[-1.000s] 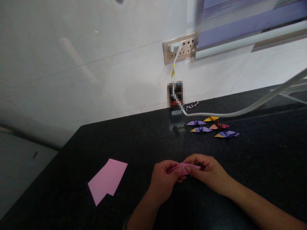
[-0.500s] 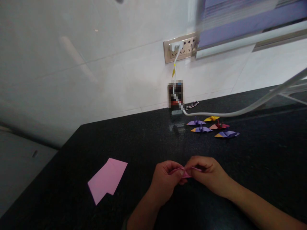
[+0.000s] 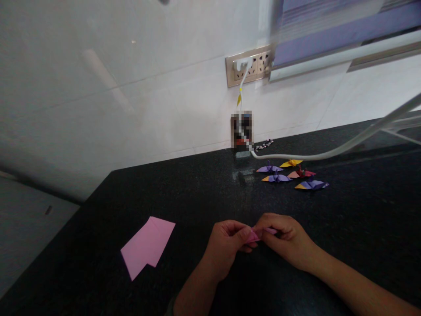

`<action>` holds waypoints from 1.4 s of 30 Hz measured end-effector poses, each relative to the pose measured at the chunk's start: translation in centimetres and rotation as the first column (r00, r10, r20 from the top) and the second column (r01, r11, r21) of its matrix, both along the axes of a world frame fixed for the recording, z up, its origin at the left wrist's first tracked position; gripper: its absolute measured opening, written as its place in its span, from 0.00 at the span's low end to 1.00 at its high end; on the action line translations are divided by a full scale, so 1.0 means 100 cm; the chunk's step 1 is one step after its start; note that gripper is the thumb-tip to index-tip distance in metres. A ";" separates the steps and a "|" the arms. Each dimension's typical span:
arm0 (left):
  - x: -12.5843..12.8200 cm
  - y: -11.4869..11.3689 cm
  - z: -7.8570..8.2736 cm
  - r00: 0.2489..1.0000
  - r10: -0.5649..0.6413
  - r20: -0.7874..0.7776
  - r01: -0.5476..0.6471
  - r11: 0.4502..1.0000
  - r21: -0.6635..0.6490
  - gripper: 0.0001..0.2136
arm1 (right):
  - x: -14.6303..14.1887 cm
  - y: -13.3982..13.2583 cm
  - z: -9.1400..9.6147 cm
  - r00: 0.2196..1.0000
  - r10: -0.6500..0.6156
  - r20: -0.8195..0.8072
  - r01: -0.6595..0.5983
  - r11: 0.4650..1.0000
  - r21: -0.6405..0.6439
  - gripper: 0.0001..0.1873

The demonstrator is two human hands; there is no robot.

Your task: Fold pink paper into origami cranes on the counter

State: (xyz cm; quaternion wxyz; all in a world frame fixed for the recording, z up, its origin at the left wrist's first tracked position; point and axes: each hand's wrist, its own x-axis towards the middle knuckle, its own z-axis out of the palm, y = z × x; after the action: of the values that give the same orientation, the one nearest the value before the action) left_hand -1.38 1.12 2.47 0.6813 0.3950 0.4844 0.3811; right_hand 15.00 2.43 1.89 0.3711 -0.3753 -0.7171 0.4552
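A small folded piece of pink origami paper (image 3: pixel 253 237) is pinched between both hands above the dark countertop (image 3: pixel 197 193). My left hand (image 3: pixel 226 248) grips its left part, thumb on top and fingers beneath. On the other side my right hand (image 3: pixel 286 237) closes thumb and fingertips on it, and a pink tip pokes out past the fingers. Much of the paper's shape is hidden by the fingers. Pink paper sheets (image 3: pixel 148 245), overlapping unevenly, lie flat to the left of my left hand.
Several folded paper cranes, among them a yellow crane (image 3: pixel 291 163) and a purple crane (image 3: pixel 311 184), stand at the back right. A white cable (image 3: pixel 296 157) runs behind them from a wall socket (image 3: pixel 248 66). A pixelated object (image 3: pixel 242 129) leans near the wall beside a beaded string (image 3: pixel 264 145).
Both hands stay closed on the pink paper. The left thumb has shifted slightly up and left, and the visible paper is tilted a little differently.
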 end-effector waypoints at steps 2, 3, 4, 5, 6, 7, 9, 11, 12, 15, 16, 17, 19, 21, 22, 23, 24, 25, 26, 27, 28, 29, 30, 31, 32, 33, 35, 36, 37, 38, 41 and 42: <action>0.000 0.000 0.001 0.999 0.008 -0.042 -0.006 0.999 0.040 0.12 | -0.001 0.000 0.000 0.999 -0.025 0.021 0.025 0.999 -0.023 0.06; 0.000 0.001 0.001 0.997 0.014 -0.070 -0.010 0.998 0.067 0.12 | -0.001 0.000 0.000 0.998 -0.048 0.032 0.049 0.998 -0.035 0.05; 0.000 0.001 0.001 0.994 0.024 -0.103 -0.014 0.995 0.098 0.11 | -0.001 0.001 0.000 0.997 -0.068 0.042 0.070 0.997 -0.039 0.06; 0.000 0.001 0.001 0.990 0.033 -0.137 -0.015 0.991 0.132 0.11 | -0.001 0.001 0.000 0.996 -0.080 0.051 0.081 0.996 -0.032 0.07; 0.000 0.000 0.000 0.985 0.041 -0.170 -0.012 0.986 0.166 0.11 | -0.001 0.002 0.000 0.995 -0.084 0.058 0.085 0.996 -0.016 0.07; 0.001 0.000 0.000 0.978 0.047 -0.201 -0.007 0.980 0.198 0.11 | -0.001 0.003 0.000 0.995 -0.079 0.062 0.079 0.997 0.004 0.07; 0.001 -0.001 -0.001 0.962 0.061 -0.267 0.014 0.963 0.269 0.10 | -0.001 0.004 0.000 0.996 -0.065 0.068 0.063 0.997 0.034 0.07; 0.001 -0.001 -0.001 0.936 0.081 -0.343 0.051 0.932 0.358 0.09 | 0.000 0.004 0.001 0.995 -0.062 0.076 0.058 0.997 0.046 0.08; 0.001 -0.001 0.000 0.921 0.092 -0.379 0.075 0.912 0.402 0.09 | 0.000 0.004 0.001 0.995 -0.058 0.084 0.054 0.997 0.051 0.08; 0.000 -0.002 0.002 0.885 0.112 -0.451 0.142 0.859 0.491 0.08 | 0.001 0.004 0.001 0.994 -0.044 0.105 0.035 0.996 0.081 0.08; 0.000 -0.002 0.003 0.879 0.117 -0.462 0.153 0.849 0.505 0.08 | 0.001 0.003 0.001 0.993 -0.039 0.112 0.028 0.995 0.095 0.08; 0.000 -0.002 0.003 0.873 0.122 -0.472 0.161 0.842 0.515 0.08 | 0.002 0.003 0.001 0.992 -0.034 0.118 0.021 0.994 0.107 0.08; 0.001 -0.003 0.005 0.863 0.133 -0.487 0.170 0.832 0.528 0.07 | 0.002 0.003 0.001 0.991 -0.024 0.129 0.007 0.992 0.127 0.08; 0.001 -0.003 0.006 0.856 0.139 -0.498 0.174 0.829 0.532 0.08 | 0.002 0.003 0.001 0.990 -0.015 0.138 -0.005 0.990 0.144 0.08; 0.002 -0.003 0.007 0.854 0.139 -0.501 0.176 0.830 0.530 0.08 | 0.002 0.003 0.001 0.989 -0.011 0.144 -0.011 0.988 0.152 0.08; 0.002 -0.003 0.007 0.854 0.136 -0.502 0.177 0.832 0.526 0.08 | 0.002 0.003 0.001 0.989 -0.010 0.150 -0.014 0.987 0.159 0.08; 0.002 -0.003 0.008 0.855 0.133 -0.502 0.176 0.835 0.522 0.08 | 0.002 0.003 0.001 0.988 -0.010 0.153 -0.016 0.986 0.165 0.08; 0.002 -0.003 0.008 0.856 0.131 -0.501 0.175 0.837 0.518 0.08 | 0.002 0.002 0.001 0.988 -0.009 0.155 -0.017 0.986 0.167 0.09; 0.002 -0.003 0.008 0.857 0.130 -0.499 0.172 0.840 0.514 0.08 | 0.002 0.002 0.001 0.988 -0.009 0.154 -0.017 0.986 0.167 0.09; 0.002 -0.003 0.008 0.858 0.129 -0.497 0.169 0.843 0.510 0.08 | 0.002 0.002 0.001 0.989 -0.007 0.149 -0.017 0.986 0.164 0.09; 0.002 -0.003 0.008 0.858 0.128 -0.497 0.167 0.846 0.506 0.08 | 0.002 0.002 0.001 0.990 -0.007 0.143 -0.017 0.987 0.160 0.09; 0.002 -0.003 0.008 0.858 0.126 -0.499 0.167 0.849 0.501 0.08 | 0.002 0.002 0.001 0.991 -0.005 0.137 -0.016 0.988 0.155 0.09; 0.002 -0.003 0.008 0.858 0.123 -0.499 0.166 0.853 0.495 0.08 | 0.002 0.002 0.001 0.991 -0.004 0.131 -0.016 0.989 0.150 0.09; 0.002 -0.004 0.008 0.859 0.121 -0.497 0.163 0.857 0.489 0.09 | 0.002 0.002 0.001 0.992 -0.004 0.128 -0.015 0.990 0.144 0.09; 0.002 -0.004 0.007 0.862 0.118 -0.494 0.158 0.862 0.482 0.09 | 0.002 0.002 0.001 0.992 -0.003 0.125 -0.014 0.990 0.138 0.09; 0.002 -0.004 0.007 0.864 0.115 -0.490 0.154 0.866 0.475 0.09 | 0.001 0.002 0.002 0.992 -0.002 0.122 -0.014 0.991 0.132 0.09; 0.002 -0.004 0.007 0.870 0.110 -0.481 0.145 0.875 0.462 0.09 | 0.001 0.001 0.004 0.993 0.004 0.119 -0.018 0.993 0.119 0.09; 0.002 -0.004 0.007 0.872 0.107 -0.477 0.141 0.880 0.454 0.09 | 0.001 0.001 0.004 0.993 0.006 0.118 -0.019 0.993 0.116 0.09; 0.003 -0.004 0.007 0.875 0.104 -0.473 0.137 0.884 0.447 0.10 | 0.001 0.001 0.005 0.993 0.005 0.118 -0.019 0.993 0.115 0.09; 0.003 -0.004 0.006 0.878 0.100 -0.468 0.133 0.889 0.439 0.10 | 0.001 0.001 0.006 0.993 0.001 0.119 -0.015 0.993 0.118 0.09; 0.003 -0.004 0.005 0.886 0.089 -0.454 0.120 0.903 0.412 0.10 | 0.001 0.000 0.006 0.992 -0.012 0.129 -0.004 0.992 0.125 0.09; 0.003 -0.004 0.004 0.890 0.083 -0.449 0.117 0.909 0.399 0.10 | 0.001 0.000 0.006 0.992 -0.011 0.130 -0.005 0.992 0.125 0.09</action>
State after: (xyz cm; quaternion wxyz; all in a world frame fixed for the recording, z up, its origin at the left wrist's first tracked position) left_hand -1.12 0.72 2.86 0.4521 0.6132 0.5346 0.3658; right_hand 15.07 2.45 2.51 0.3471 -0.3813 -0.7662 0.3834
